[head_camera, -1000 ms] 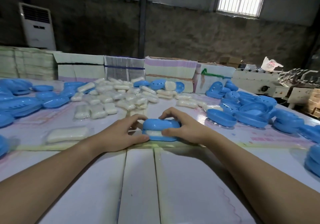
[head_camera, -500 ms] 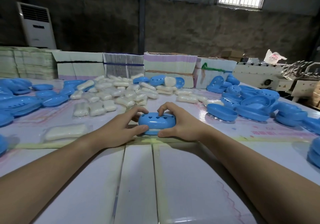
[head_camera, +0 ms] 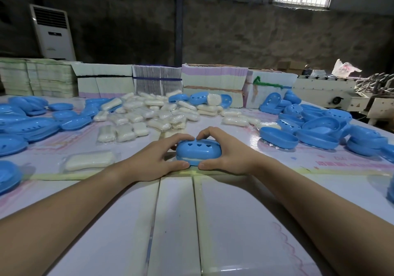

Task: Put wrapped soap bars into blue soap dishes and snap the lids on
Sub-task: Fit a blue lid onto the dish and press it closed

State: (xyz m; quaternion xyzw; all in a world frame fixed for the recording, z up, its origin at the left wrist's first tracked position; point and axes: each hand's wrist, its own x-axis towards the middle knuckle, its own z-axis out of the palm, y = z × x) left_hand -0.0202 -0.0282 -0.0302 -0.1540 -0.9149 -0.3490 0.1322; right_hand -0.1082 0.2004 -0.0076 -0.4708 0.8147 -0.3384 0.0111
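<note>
A glossy blue oval plastic soap dish with heart-shaped lid holes is gripped at mid-table — the left hand and right hand are curled round its ends, a pale seam showing under the lid.

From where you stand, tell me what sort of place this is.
Probably a small packing workshop: piles of blue plastic soap dish halves, a heap of plastic-wrapped white soap bars, strapped stacks of flat printed cartons along bare concrete walls.
</note>
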